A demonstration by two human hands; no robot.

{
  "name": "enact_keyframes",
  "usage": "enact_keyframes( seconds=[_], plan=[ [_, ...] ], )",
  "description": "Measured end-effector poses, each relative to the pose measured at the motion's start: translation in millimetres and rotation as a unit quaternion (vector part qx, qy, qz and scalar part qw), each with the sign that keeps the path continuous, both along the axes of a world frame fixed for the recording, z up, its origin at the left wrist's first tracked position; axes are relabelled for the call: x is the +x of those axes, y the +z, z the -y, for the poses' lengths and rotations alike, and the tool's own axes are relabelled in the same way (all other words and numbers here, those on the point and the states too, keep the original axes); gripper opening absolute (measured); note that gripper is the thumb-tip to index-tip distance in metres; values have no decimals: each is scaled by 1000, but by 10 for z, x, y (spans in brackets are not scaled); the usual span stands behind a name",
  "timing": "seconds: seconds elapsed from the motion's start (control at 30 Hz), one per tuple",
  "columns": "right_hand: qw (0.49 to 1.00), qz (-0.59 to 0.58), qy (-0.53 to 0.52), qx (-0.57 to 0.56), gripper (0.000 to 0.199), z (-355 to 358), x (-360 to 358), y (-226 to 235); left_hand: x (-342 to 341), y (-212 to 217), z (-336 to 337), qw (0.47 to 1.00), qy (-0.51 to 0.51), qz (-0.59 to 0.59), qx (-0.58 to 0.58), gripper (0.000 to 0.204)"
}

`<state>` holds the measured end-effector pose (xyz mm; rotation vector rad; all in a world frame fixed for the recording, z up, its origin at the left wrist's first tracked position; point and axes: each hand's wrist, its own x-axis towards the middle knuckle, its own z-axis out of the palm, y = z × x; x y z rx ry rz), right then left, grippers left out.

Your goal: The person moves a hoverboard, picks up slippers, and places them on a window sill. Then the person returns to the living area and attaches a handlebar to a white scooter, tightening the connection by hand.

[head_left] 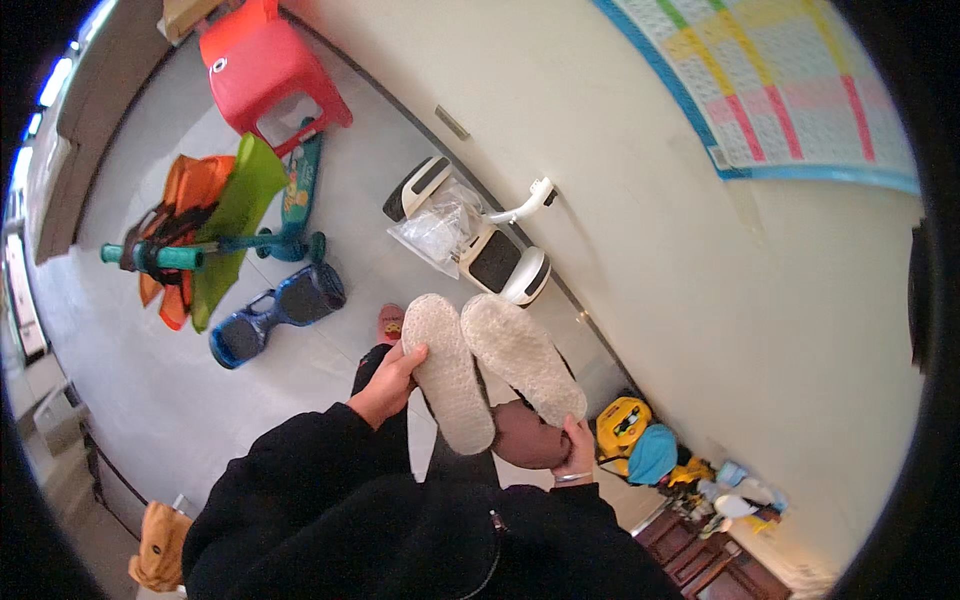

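Note:
My left hand [387, 386] grips the edge of a cream, sole-shaped insole [446, 375] with a bumpy, fleecy-looking surface, thumb on its face. Beside it, a matching insole [522, 352] slants down to the right. My right hand [577, 450] pinches its lower end. The two lie side by side in front of my body, upper ends close together, with dark edges along their right sides. Under the right insole, close to my right hand, is a rounded brown thing [528, 437]; its kind is unclear. A pink slipper [391, 322] shows on the floor beyond my left hand.
A white hoverboard-like vehicle [494, 262] with a plastic bag stands by the wall. Left of it are a blue hoverboard [278, 314], a teal scooter [298, 190] hung with orange and green bags, and a red stool [272, 75]. A yellow bag [622, 425] lies at right.

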<state>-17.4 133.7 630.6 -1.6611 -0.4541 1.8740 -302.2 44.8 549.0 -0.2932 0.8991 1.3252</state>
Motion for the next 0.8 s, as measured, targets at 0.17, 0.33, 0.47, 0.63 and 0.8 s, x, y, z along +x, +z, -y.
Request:
enact_keyframes(
  seconds=[0.17, 0.33, 0.47, 0.63, 0.8],
  plan=[
    [997, -56, -6, 49, 42, 200, -92, 430, -37, 443, -196, 1000, -15, -24, 3, 45],
    [987, -77, -26, 142, 47, 448, 49, 677, 61, 724, -397, 995, -32, -32, 91, 45],
    [978, -89, -67, 178, 46, 594, 465, 785, 418, 896, -523, 991, -89, 5, 103, 50],
    [978, -70, -86, 176, 51, 899, 1196, 805, 1010, 1153, -548, 969, -176, -11, 173, 55],
    [964, -149, -88, 201, 57, 1311, 1908, 781, 1862, 1501, -735, 939, -248, -32, 238, 70]
  ],
)
